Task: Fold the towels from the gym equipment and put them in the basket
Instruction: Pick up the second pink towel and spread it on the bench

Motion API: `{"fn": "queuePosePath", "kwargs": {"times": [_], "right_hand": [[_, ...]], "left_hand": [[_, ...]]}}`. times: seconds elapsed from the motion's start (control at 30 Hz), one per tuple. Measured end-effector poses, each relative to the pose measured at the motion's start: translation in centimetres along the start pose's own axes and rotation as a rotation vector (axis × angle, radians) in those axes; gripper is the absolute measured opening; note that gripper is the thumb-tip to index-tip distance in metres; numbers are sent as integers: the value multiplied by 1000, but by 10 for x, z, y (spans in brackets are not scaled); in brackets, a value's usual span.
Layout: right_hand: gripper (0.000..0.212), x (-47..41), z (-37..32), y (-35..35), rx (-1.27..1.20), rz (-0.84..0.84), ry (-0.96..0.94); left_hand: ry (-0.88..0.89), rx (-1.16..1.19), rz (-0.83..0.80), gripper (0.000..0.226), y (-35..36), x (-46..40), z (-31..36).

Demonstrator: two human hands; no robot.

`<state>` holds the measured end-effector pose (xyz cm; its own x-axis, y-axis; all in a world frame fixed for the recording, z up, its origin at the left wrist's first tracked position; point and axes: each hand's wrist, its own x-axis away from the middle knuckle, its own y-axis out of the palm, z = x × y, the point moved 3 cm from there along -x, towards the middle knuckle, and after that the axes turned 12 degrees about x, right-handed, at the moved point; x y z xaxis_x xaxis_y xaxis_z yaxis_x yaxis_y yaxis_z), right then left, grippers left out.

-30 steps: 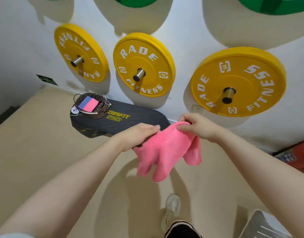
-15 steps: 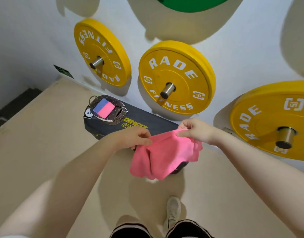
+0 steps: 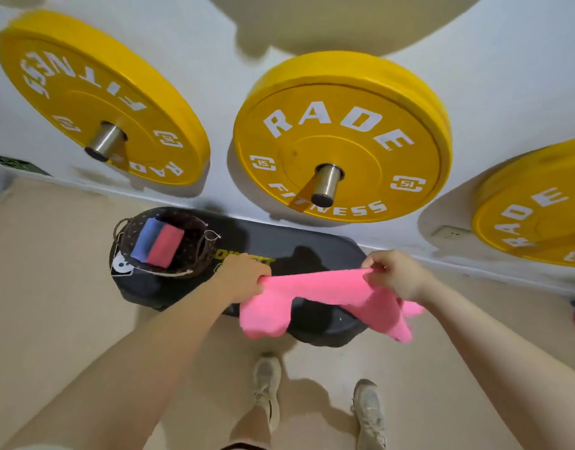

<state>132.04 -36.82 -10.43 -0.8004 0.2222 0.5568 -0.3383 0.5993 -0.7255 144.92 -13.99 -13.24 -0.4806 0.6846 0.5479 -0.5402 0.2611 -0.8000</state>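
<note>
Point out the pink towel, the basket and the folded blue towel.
pink towel (image 3: 315, 287), head view, stretched middle.
basket (image 3: 195, 254), head view, right inner wall.
folded blue towel (image 3: 145, 238), head view, top face.

Black bench (image 3: 312, 251) carries woven basket (image 3: 195, 254).

The scene is bright and evenly lit from above, and the yellow weight plates (image 3: 341, 138) throw soft shadows on the white wall (image 3: 507, 60). The wide lens bends the picture strongly near its edges. The view is a little soft, with no strong glare.
</note>
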Motion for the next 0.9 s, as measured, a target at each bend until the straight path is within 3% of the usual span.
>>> {"fn": "queuePosePath", "kwargs": {"times": [0.07, 0.17, 0.37, 0.43, 0.53, 0.77, 0.9], "right_hand": [[7, -35, 13, 9, 89, 52, 101], [22, -83, 37, 20, 137, 166, 247], [34, -131, 44, 16, 158, 399, 343], [34, -134, 39, 11, 162, 478, 308], [30, -137, 37, 21, 285, 469, 250], [41, -175, 86, 139, 606, 119, 205], [48, -215, 140, 235, 427, -20, 198]], "left_hand": [[-52, -96, 79, 31, 4, -37, -32], [-122, -58, 212, 32, 7, -85, -73], [44, 185, 646, 30, -17, -125, -111], [56, 161, 637, 26, -16, -129, -123], [102, 113, 595, 17, -3, -134, -132], [139, -42, 414, 35, 115, -182, -137], [132, -64, 241, 30, 216, -228, -140]]}}
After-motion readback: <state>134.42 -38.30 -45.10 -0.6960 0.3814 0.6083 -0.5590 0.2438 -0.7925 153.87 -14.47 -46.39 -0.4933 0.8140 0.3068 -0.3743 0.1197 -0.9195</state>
